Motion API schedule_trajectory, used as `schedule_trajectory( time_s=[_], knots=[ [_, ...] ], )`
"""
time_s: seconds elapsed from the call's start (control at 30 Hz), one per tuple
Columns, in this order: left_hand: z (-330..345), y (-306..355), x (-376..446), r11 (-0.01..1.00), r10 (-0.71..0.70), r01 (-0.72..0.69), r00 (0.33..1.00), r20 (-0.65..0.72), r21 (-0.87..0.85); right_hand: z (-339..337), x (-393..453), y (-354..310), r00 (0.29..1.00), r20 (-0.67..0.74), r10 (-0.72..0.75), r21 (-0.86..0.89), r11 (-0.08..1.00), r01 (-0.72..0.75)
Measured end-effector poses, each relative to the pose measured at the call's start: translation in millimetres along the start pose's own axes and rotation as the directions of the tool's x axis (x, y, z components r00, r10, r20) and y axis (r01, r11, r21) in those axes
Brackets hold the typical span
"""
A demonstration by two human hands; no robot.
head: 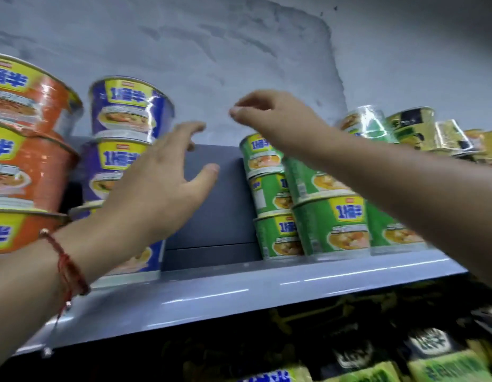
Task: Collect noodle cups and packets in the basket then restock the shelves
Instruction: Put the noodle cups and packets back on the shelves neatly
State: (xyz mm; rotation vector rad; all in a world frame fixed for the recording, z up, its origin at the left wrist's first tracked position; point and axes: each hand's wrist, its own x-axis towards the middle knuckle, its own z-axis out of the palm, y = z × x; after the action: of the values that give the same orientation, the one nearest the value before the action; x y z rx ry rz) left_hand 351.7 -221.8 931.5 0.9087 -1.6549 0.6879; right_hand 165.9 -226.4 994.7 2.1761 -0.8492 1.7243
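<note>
Noodle cups stand stacked on a grey top shelf [239, 293]. Orange cups [24, 166] are at the far left, purple cups [126, 111] beside them, green cups [330, 224] to the right of an empty gap [217, 205]. My left hand [162, 183] is raised in front of the purple stack, fingers spread, holding nothing. My right hand [269, 117] hovers above the green stack, fingers curled loosely downward, with nothing in it. The basket is out of view.
More green and dark yellow cups [410, 128] sit at the upper right. Noodle packets [443, 362] lie on the dark shelf below. A pale wall [211, 51] rises behind the top shelf. A red string bracelet [65, 260] is on my left wrist.
</note>
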Motion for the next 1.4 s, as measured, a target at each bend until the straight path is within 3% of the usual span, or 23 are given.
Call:
schedule_trajectory(
  time_s=[0.17, 0.3, 0.4, 0.5, 0.63, 0.87, 0.97, 1.07, 1.17, 1.4],
  knots=[
    [72, 75, 7, 0.91, -0.231, 0.319, 0.921, 0.315, -0.266, -88, -23, 94, 0.973, -0.06, 0.223, -0.111, 0.967, -0.228],
    [132, 114, 18, 0.78, -0.373, 0.539, 0.808, 0.457, -0.317, -105, -49, 163, 0.909, 0.102, 0.404, -0.111, 0.913, -0.393],
    [175, 127, 24, 0.765, -0.45, 0.597, 0.763, 0.463, -0.24, -95, -61, 200, 0.912, 0.242, 0.331, -0.012, 0.941, -0.338],
    [200, 131, 26, 0.742, -0.542, 0.639, 0.75, 0.378, -0.203, -86, -65, 214, 0.923, 0.265, 0.279, 0.053, 0.952, -0.302],
    [206, 133, 26, 0.753, -0.526, 0.62, 0.769, 0.364, -0.221, -83, -69, 220, 0.922, 0.312, 0.229, -0.101, 0.973, -0.208],
    [209, 135, 24, 0.766, -0.502, 0.605, 0.774, 0.387, -0.217, -101, -71, 220, 0.875, 0.46, 0.15, -0.135, 0.986, -0.098],
    [207, 132, 24, 0.763, -0.481, 0.603, 0.771, 0.417, -0.235, -100, -60, 217, 0.938, 0.331, 0.106, -0.239, 0.971, -0.025],
    [203, 127, 24, 0.763, -0.461, 0.598, 0.77, 0.44, -0.246, -98, -31, 210, 0.984, 0.177, -0.014, -0.169, 0.985, 0.044],
    [199, 119, 22, 0.758, -0.454, 0.599, 0.769, 0.45, -0.258, -95, -3, 204, 0.965, 0.261, -0.006, -0.109, 0.993, 0.036],
    [200, 108, 24, 0.768, -0.401, 0.576, 0.774, 0.489, -0.281, -106, 17, 212, 0.935, 0.352, 0.041, -0.172, 0.985, 0.021]
  ],
)
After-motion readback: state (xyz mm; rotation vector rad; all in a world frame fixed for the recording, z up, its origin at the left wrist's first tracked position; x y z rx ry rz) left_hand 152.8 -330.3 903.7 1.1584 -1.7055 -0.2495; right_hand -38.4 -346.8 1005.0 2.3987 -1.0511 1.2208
